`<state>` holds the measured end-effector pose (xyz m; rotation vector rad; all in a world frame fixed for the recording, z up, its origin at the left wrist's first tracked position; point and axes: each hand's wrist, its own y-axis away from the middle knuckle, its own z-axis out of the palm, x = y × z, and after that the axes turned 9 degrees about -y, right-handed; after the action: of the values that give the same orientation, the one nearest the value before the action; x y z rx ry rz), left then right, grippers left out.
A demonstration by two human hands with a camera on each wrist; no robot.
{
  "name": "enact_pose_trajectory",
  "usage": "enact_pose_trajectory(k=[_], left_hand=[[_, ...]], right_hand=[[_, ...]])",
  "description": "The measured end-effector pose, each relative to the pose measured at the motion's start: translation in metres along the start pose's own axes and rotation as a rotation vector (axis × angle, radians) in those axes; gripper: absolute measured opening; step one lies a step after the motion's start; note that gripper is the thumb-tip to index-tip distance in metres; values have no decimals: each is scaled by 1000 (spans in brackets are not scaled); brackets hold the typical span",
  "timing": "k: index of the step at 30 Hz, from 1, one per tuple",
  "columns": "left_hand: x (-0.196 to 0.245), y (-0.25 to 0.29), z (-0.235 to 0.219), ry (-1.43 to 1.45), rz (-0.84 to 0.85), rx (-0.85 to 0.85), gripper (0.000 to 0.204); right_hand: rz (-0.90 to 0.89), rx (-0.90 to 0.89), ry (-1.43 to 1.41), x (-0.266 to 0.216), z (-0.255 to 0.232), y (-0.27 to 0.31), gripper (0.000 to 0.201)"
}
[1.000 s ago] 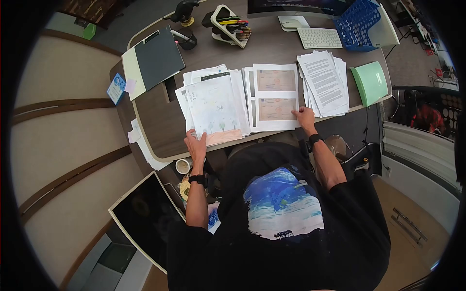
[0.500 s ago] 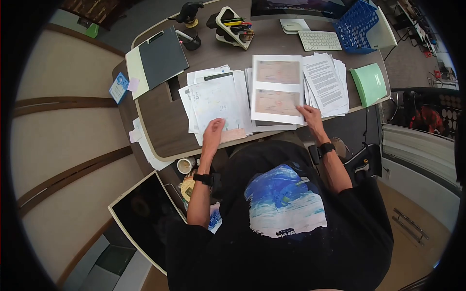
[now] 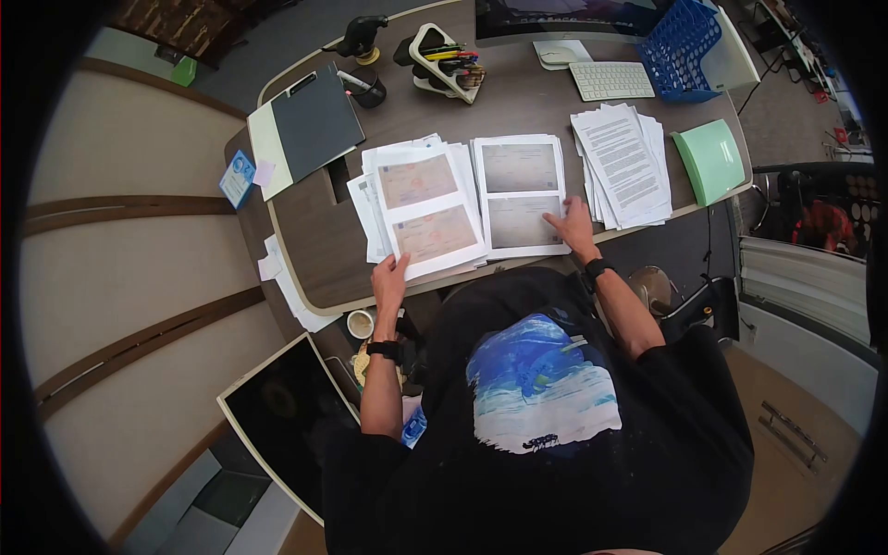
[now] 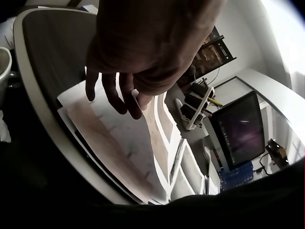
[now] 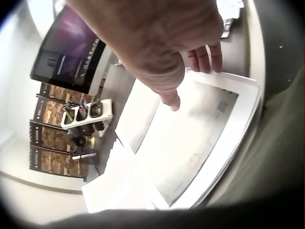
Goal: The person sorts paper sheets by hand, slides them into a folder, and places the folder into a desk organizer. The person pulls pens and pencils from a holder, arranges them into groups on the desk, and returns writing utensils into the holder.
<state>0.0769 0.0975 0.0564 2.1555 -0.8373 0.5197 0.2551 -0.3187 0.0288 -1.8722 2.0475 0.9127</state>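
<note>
My left hand [image 3: 389,283] pinches the lower left edge of a printed sheet [image 3: 427,215] with two pinkish document pictures. That sheet lies slightly askew over the left paper stack. In the left wrist view, a coloured drawing [image 4: 119,126] shows beneath the fingers. My right hand [image 3: 574,228] grips the right edge of a sheet with two grey document pictures [image 3: 524,222], on top of the middle stack. Its thumb [image 5: 172,101] rests on the page, and the other fingers reach the edge in the right wrist view.
A third stack of text pages [image 3: 622,165] lies to the right, beside a green folder [image 3: 710,162]. Behind are a keyboard [image 3: 611,81], a pen holder [image 3: 442,65] and a blue basket [image 3: 680,55]. A clipboard [image 3: 319,120] lies left; a cup [image 3: 361,324] stands below the desk edge.
The sheet with pinkish pictures moved from the middle stack leftward over the drawing. My left hand took its edge; my right hand let it go and returned to the middle stack, where grey pictures now show.
</note>
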Motion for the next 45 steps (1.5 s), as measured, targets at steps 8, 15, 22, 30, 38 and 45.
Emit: enact_pose_trajectory(k=[8, 15, 22, 30, 38, 45], left_hand=[[-40, -16, 1, -118, -65, 44, 45], [-46, -7, 5, -178, -90, 152, 56], [-13, 4, 4, -71, 50, 116, 36], [66, -1, 21, 431, 63, -386, 45], [72, -6, 11, 186, 32, -226, 40], [-25, -14, -7, -30, -52, 57, 46]], right_hand=[[232, -24, -79, 31, 3, -14, 49], [103, -10, -35, 40, -21, -7, 35], [191, -16, -175, 31, -62, 1, 37], [143, -330, -480, -51, -72, 3, 38], [160, -465, -740, -88, -20, 2, 37], [18, 10, -40, 11, 2, -3, 69]])
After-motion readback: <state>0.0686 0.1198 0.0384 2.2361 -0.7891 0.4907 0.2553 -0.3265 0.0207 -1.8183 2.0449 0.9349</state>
